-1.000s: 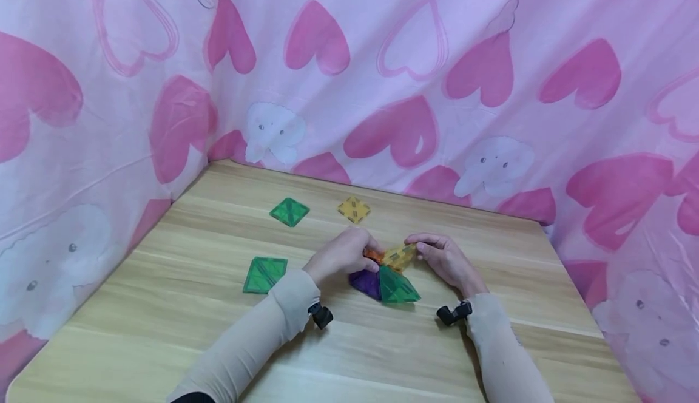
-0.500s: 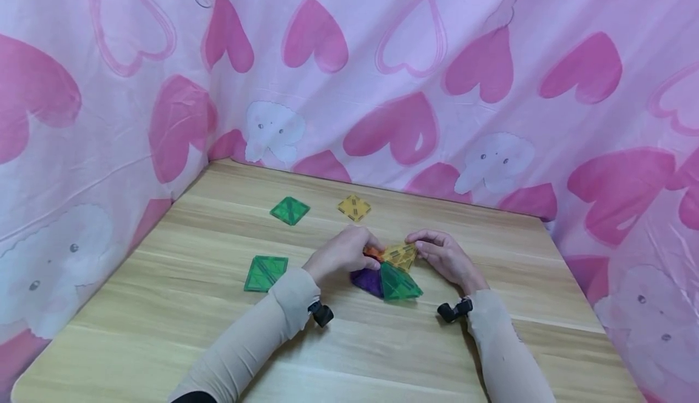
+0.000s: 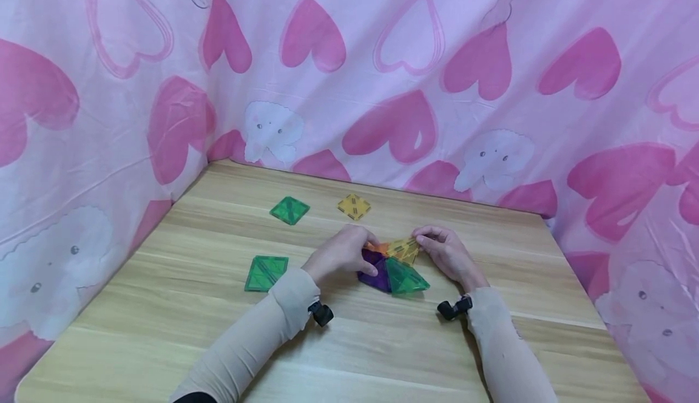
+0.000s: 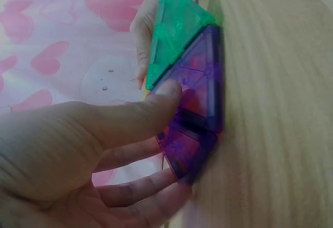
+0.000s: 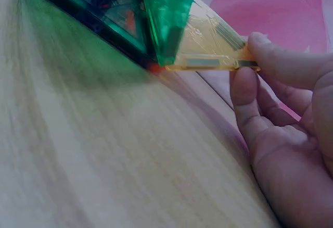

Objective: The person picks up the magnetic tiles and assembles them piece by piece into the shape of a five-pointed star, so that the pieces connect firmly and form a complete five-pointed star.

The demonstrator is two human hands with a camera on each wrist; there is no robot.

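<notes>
Grip from both sides: left hand (image 3: 343,252) holds purple translucent plastic tiles (image 3: 381,280), thumb on near face; right hand (image 3: 449,255) pinches corner of yellow translucent plastic triangular tile (image 3: 403,250). Green translucent plastic triangle (image 3: 406,278) adjoins purple; orange translucent plastic tile (image 3: 380,247) behind. All around middle of light wooden table (image 3: 371,354), contact with it unclear. Green plastic square (image 3: 290,210) and yellow plastic square (image 3: 354,207) flat at far side; second green plastic square (image 3: 266,273) by left sleeve (image 3: 256,336).
</notes>
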